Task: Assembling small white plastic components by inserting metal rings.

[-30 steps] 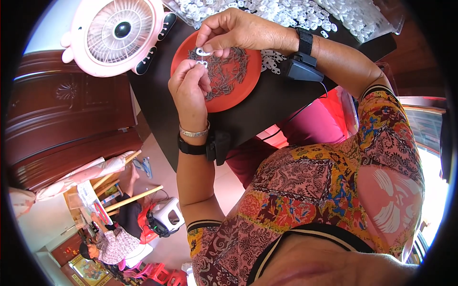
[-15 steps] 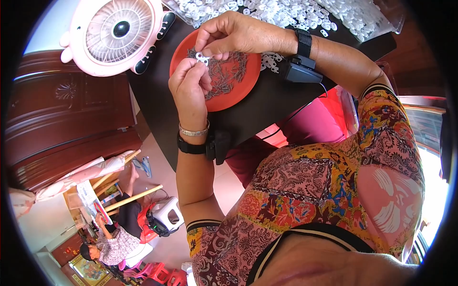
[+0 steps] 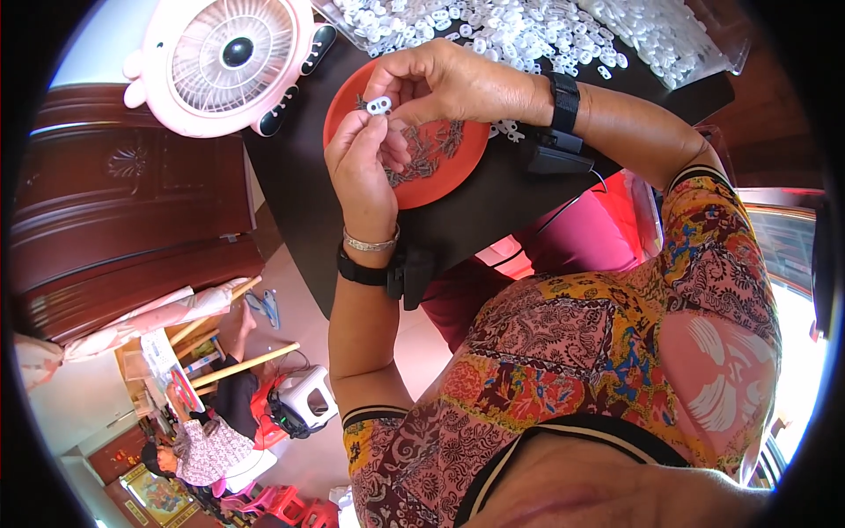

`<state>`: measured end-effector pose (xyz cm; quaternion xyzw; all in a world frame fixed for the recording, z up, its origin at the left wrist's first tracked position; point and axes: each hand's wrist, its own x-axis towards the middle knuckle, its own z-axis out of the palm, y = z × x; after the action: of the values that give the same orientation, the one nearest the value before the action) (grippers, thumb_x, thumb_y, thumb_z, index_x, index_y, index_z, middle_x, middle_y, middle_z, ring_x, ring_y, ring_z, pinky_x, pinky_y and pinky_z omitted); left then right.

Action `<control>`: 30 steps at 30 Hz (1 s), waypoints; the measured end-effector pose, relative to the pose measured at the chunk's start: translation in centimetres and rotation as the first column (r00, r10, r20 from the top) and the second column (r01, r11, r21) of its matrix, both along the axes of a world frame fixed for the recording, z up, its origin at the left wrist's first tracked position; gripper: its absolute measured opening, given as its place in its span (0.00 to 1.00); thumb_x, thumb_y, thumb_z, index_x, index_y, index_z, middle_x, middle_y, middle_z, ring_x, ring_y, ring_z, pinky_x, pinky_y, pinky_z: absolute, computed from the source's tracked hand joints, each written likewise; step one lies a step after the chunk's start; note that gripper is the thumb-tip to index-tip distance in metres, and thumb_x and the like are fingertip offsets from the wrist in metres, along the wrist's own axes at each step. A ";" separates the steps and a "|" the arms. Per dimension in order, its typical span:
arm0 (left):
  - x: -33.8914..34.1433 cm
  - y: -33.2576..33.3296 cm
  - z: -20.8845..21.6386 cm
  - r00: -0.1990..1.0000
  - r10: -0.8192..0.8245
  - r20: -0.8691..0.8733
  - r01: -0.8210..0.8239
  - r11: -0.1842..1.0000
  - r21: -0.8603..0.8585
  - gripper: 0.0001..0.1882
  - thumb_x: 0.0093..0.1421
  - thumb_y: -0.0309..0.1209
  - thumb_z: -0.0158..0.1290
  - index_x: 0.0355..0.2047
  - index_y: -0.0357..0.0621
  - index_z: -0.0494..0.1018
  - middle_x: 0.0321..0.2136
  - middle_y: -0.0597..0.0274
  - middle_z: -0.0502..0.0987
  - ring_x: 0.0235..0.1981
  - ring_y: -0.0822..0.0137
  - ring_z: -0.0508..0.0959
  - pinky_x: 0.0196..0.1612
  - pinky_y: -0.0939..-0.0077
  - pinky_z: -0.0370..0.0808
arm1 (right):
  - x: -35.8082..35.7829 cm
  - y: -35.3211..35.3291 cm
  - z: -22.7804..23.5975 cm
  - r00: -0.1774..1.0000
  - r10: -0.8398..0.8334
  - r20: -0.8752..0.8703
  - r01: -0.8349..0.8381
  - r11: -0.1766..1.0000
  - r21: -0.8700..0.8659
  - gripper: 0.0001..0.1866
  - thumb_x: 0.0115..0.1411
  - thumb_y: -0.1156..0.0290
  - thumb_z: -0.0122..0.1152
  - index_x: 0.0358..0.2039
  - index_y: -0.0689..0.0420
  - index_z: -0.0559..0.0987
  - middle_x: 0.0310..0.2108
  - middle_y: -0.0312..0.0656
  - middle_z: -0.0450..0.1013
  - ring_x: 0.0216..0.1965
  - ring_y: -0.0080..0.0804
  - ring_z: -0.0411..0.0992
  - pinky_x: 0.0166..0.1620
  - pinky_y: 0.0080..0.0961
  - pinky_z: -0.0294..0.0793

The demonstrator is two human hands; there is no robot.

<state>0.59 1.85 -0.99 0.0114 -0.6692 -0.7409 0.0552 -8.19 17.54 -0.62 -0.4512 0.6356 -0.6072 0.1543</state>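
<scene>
A small white plastic piece with two round holes (image 3: pixel 378 106) is pinched between the thumb and index finger of my left hand (image 3: pixel 363 172). Right beside it, my right hand (image 3: pixel 449 84) has its fingers curled, the tips close behind the white piece. Whatever lies between those right fingers is hidden. Both hands are over a round orange-red tray (image 3: pixel 471 163). Many short thin grey pieces (image 3: pixel 422 163) lie scattered in it, partly covered by my hands.
A heap of white plastic pieces (image 3: pixel 510 31) and a clear bag of them (image 3: pixel 656 40) cover the far side of the dark table (image 3: pixel 493 198). A pink fan (image 3: pixel 236 53) stands at the far left. Lower left, another person (image 3: pixel 211 449) sits among stools.
The white piece has turned in my fingers, so its two holes now lie side by side. My right thumb has drawn back from it slightly. The whole view has shifted a little.
</scene>
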 end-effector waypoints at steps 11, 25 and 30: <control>-0.2 -0.1 -0.1 0.999 -0.038 0.012 0.038 0.999 0.035 0.11 0.62 0.32 0.44 0.31 0.36 0.70 0.18 0.62 0.71 0.15 0.74 0.68 0.19 0.84 0.58 | 0.4 0.2 0.5 0.996 0.051 -0.068 -0.048 0.998 0.040 0.13 0.55 0.77 0.64 0.42 0.61 0.75 0.32 0.36 0.75 0.34 0.21 0.74 0.38 0.20 0.76; -0.1 0.5 0.0 0.997 0.079 -0.027 -0.076 0.992 0.098 0.12 0.63 0.31 0.42 0.28 0.36 0.71 0.16 0.61 0.73 0.13 0.75 0.68 0.17 0.85 0.61 | 1.0 -0.1 0.2 0.828 -0.185 -0.530 0.229 0.973 0.019 0.14 0.52 0.73 0.66 0.40 0.59 0.77 0.29 0.40 0.76 0.31 0.34 0.76 0.34 0.27 0.76; -0.2 0.5 -0.1 0.996 0.042 -0.085 -0.038 0.998 0.042 0.12 0.63 0.31 0.41 0.27 0.37 0.69 0.16 0.62 0.71 0.14 0.74 0.68 0.18 0.84 0.60 | 0.9 0.2 0.5 0.846 -0.160 -0.509 0.182 0.983 -0.005 0.12 0.53 0.74 0.65 0.39 0.59 0.77 0.30 0.41 0.76 0.33 0.38 0.77 0.35 0.28 0.75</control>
<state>0.43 2.33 -1.07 -0.0058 -0.6509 -0.7528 0.0984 -7.29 17.72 -0.08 -0.5330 0.7043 -0.4647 -0.0631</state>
